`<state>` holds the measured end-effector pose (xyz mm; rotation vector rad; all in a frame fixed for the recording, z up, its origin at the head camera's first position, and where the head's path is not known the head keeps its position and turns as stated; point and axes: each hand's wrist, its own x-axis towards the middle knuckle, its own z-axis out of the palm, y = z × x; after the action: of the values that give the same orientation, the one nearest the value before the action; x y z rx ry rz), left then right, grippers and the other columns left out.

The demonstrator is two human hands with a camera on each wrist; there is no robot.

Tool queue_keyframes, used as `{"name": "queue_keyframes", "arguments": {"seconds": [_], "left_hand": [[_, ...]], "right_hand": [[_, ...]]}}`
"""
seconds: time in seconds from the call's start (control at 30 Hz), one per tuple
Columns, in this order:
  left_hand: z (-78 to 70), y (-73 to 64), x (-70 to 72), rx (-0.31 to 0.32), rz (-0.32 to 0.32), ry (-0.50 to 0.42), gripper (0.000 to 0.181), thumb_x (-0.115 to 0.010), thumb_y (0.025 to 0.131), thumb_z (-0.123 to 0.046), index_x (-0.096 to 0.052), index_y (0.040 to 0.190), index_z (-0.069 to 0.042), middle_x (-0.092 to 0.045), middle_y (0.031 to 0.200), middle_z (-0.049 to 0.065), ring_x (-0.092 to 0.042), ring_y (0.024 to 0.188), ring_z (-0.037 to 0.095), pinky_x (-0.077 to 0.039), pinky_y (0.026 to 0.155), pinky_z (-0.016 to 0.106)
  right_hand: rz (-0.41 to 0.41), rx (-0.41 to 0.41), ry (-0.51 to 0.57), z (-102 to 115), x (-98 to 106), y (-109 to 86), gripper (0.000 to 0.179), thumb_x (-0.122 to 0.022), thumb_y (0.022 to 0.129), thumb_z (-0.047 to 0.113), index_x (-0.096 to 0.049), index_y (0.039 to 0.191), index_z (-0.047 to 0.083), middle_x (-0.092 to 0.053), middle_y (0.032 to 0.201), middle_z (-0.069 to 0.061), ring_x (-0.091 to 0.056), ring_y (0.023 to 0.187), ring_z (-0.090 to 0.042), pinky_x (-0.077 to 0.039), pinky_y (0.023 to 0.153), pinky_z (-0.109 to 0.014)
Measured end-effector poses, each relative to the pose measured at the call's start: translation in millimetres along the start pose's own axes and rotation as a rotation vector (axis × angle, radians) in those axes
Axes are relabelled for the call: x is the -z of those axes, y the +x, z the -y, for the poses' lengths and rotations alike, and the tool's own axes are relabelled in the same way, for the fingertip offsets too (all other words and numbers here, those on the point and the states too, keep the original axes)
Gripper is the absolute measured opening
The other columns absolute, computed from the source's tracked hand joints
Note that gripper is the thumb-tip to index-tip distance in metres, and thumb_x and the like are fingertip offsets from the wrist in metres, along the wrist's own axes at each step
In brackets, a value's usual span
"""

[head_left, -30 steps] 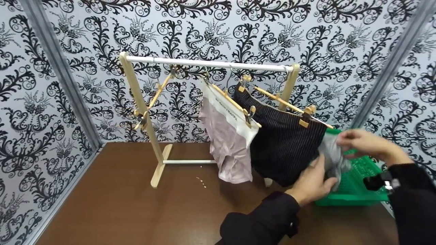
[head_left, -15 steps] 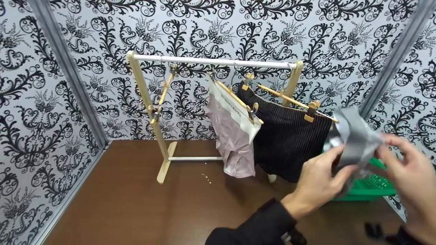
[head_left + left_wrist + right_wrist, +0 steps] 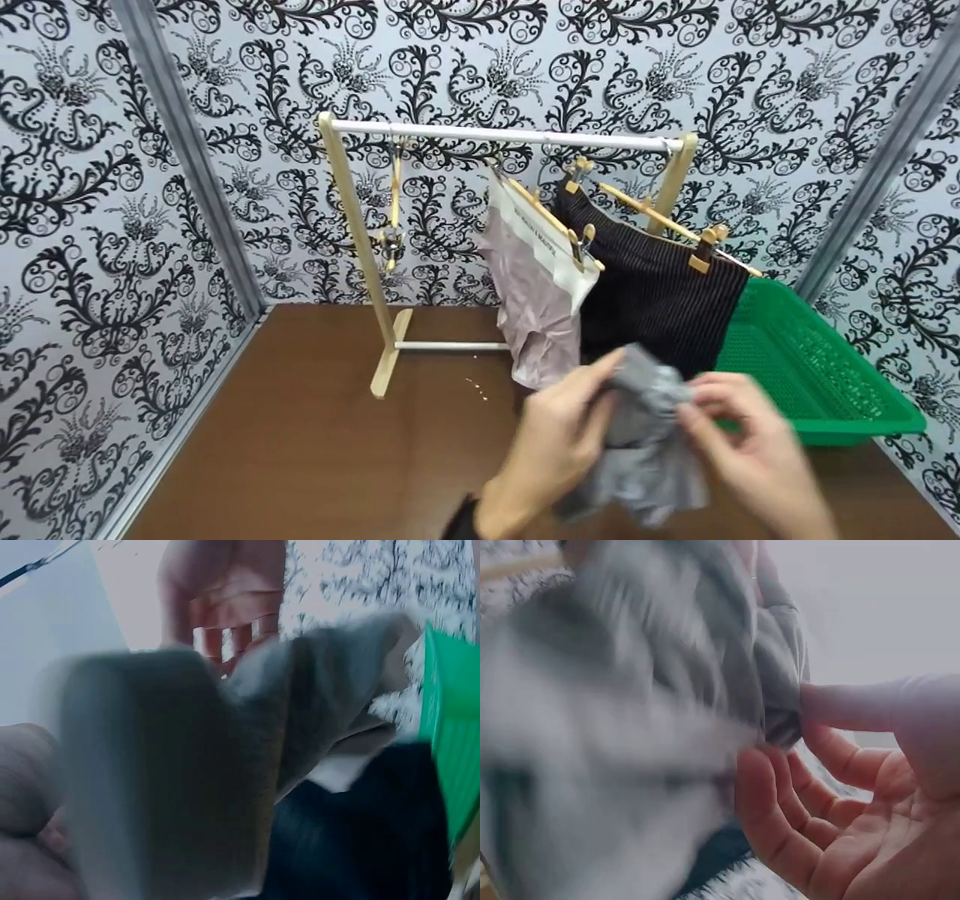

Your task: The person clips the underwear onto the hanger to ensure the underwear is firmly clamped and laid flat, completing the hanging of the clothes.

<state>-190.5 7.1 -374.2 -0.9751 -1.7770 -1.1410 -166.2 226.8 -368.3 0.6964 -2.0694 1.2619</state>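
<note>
A crumpled grey garment (image 3: 646, 450), blurred by motion, is held up between both hands over the front of the table. My left hand (image 3: 551, 435) pinches its upper left edge between thumb and fingers. At its upper right edge, my right hand (image 3: 750, 446) grips the cloth; the right wrist view shows that thumb and fingertips (image 3: 757, 772) closed on the grey fabric. Much of the left hand is hidden behind cloth in the left wrist view. Behind the hands hang pink underpants (image 3: 532, 300) with a white waistband and a black striped garment (image 3: 660, 300), both clipped to hangers.
A white-railed wooden rack (image 3: 495, 133) stands at the back of the brown table (image 3: 322, 450). From its left end hangs a bare clip hanger (image 3: 395, 195). A green basket (image 3: 847, 360) sits at the right. Small pale bits (image 3: 478, 388) lie on the tabletop.
Both hands have brought the grey garment from above the green basket leftward and lower, to the table's front. The view has turned right, exposing more of the basket. The left hanger has swung.
</note>
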Motion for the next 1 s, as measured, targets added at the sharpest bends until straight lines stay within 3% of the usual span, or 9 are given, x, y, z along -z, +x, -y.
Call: {"name": "queue_keyframes", "arguments": {"seconds": [0.17,0.33,0.5,0.6,0.7,0.9,1.0], "left_hand": [[7.4,-19.6,44.4,0.054,0.042,0.010,0.046,-0.064,0.094,0.005,-0.059,0.140,-0.002,-0.071,0.116,0.007,-0.068,0.107,0.014,-0.051,0.095,0.024],[8.0,-29.7,74.6,-0.002,0.112,0.160,0.045,-0.066,0.092,0.003,-0.063,0.136,-0.006,-0.071,0.106,0.001,-0.069,0.093,0.012,-0.055,0.083,0.023],[11.8,-29.0,85.3,-0.043,0.174,0.234,0.046,-0.066,0.092,0.002,-0.064,0.136,-0.009,-0.071,0.104,0.000,-0.069,0.090,0.012,-0.055,0.081,0.024],[15.4,-28.3,88.9,-0.043,0.218,0.196,0.047,-0.065,0.092,0.004,-0.063,0.137,-0.008,-0.071,0.105,0.000,-0.068,0.090,0.012,-0.054,0.082,0.024],[18.5,-28.0,92.7,-0.080,0.262,0.140,0.048,-0.064,0.091,0.006,-0.063,0.137,-0.006,-0.069,0.105,0.001,-0.066,0.090,0.012,-0.053,0.084,0.023],[22.9,-31.6,99.8,-0.188,0.337,0.038,0.046,-0.065,0.090,0.010,-0.062,0.135,0.001,-0.070,0.120,0.008,-0.067,0.109,0.015,-0.051,0.096,0.026],[24.4,-34.9,104.8,-0.180,0.364,0.005,0.045,-0.066,0.090,0.009,-0.063,0.134,0.000,-0.071,0.118,0.006,-0.067,0.108,0.011,-0.051,0.095,0.025]], "right_hand": [[0.144,0.080,0.088,0,-43,6.1,0.034,-0.073,0.080,-0.018,-0.071,0.099,0.010,-0.063,0.109,-0.010,-0.064,0.091,-0.014,-0.057,0.070,-0.024],[0.295,0.128,0.195,-6,-77,6.9,0.032,-0.074,0.085,-0.010,-0.067,0.109,0.011,-0.065,0.114,-0.008,-0.066,0.100,-0.017,-0.057,0.081,-0.026],[0.415,0.090,0.308,-11,-96,7.9,0.040,-0.070,0.091,-0.007,-0.060,0.127,0.005,-0.065,0.120,-0.009,-0.065,0.109,-0.018,-0.055,0.089,-0.030],[0.486,0.049,0.398,-16,-102,11.0,0.053,-0.068,0.092,-0.006,-0.049,0.142,0.000,-0.060,0.131,-0.017,-0.062,0.116,-0.021,-0.056,0.090,-0.039],[0.550,0.059,0.460,-22,-106,14.1,0.069,-0.070,0.091,-0.006,-0.037,0.152,-0.001,-0.050,0.143,-0.022,-0.057,0.125,-0.023,-0.054,0.094,-0.039],[0.641,0.219,0.481,-35,-114,17.1,0.076,-0.077,0.083,-0.008,-0.040,0.149,-0.006,-0.037,0.156,-0.024,-0.039,0.142,-0.029,-0.037,0.112,-0.031],[0.694,0.165,0.529,-38,-117,15.6,0.069,-0.079,0.083,-0.005,-0.046,0.143,0.000,-0.037,0.157,-0.021,-0.037,0.144,-0.031,-0.035,0.113,-0.031]]}}
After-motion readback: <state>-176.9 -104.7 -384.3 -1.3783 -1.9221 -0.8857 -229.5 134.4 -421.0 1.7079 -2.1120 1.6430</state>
